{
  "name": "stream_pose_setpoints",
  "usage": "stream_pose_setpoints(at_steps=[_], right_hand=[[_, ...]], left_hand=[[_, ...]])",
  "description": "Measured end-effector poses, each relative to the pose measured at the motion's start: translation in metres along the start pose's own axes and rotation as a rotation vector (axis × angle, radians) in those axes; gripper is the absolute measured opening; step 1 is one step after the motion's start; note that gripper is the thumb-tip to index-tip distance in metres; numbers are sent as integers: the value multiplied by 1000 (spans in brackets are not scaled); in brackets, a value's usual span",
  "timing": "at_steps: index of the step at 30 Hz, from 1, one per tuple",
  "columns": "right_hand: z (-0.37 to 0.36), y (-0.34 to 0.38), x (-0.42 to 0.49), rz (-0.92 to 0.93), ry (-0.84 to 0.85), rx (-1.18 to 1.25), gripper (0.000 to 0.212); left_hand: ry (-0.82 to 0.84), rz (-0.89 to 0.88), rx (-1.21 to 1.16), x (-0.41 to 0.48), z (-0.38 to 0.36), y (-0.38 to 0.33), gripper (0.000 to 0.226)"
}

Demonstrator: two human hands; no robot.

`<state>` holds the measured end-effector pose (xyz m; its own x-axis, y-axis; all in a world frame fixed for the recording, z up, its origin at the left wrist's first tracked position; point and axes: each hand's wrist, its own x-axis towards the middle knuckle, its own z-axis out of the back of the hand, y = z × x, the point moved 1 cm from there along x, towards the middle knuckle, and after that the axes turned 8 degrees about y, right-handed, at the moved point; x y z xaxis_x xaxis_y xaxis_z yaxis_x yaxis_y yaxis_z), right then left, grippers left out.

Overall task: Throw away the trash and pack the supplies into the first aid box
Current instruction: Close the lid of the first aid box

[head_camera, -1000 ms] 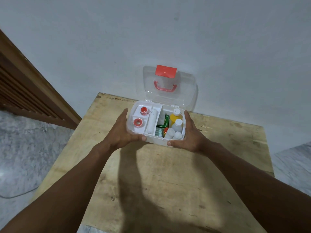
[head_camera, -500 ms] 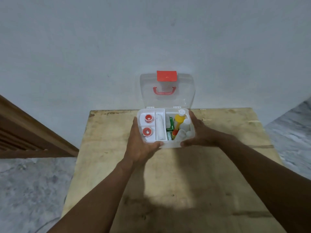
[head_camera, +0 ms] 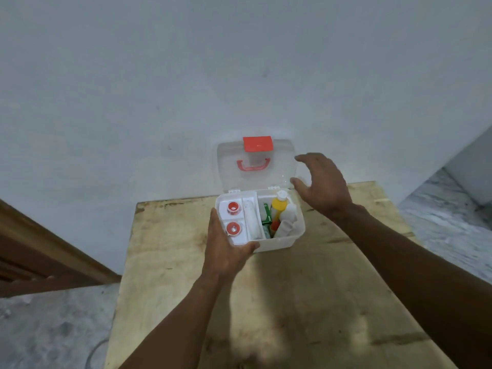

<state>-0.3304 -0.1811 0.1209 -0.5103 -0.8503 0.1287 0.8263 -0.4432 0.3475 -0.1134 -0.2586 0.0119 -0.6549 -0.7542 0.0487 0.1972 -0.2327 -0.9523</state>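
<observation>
A: Change first: the right hand (head_camera: 320, 183) has let go of the first aid box (head_camera: 277, 239) since half a second ago and risen to the right edge of the clear lid (head_camera: 255, 179).

B: Open or gripping?

A: Open, fingers spread, thumb close to the lid's lower right corner. I cannot tell whether it touches the lid. The left hand (head_camera: 226, 251) still clasps the box's near left corner, thumb along the front wall.

B: So what does that mean for the job?

A: I judge the packing done and the closing about to begin. The bottles, with a yellow bottle (head_camera: 278, 207) among them, sit in the box's right compartment, and two red-capped rolls (head_camera: 233, 218) lie in the tray at its left. No loose trash shows on the desk (head_camera: 306, 302) around the box.

B: Where is the box, and how does it lie?

A: At the desk's far edge, by the wall. Its long axis runs left to right, slightly skewed. It opens upward; the lid stands upright behind it, hinged along the back, the red latch (head_camera: 257, 144) at the top.
</observation>
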Motion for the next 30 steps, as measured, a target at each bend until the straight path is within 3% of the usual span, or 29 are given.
stream_pose_setpoints(at_steps=[5,11,19,24,30], right_hand=[[3,37,41,179,-97,-271,48],[-10,43,66,190,-140,-387,36],[-9,38,67,255,-233,-212,25],[0,38,57,268,-161,-41,23],[5,40,14,227,66,36,22]], left_hand=[[19,-24,-10,0,-2,-4,95],[4,2,-13,-1,-1,-5,96],[11,11,-39,1,-4,1,96],[10,24,-26,1,-4,3,98],[-1,34,-38,-2,-2,4,99]])
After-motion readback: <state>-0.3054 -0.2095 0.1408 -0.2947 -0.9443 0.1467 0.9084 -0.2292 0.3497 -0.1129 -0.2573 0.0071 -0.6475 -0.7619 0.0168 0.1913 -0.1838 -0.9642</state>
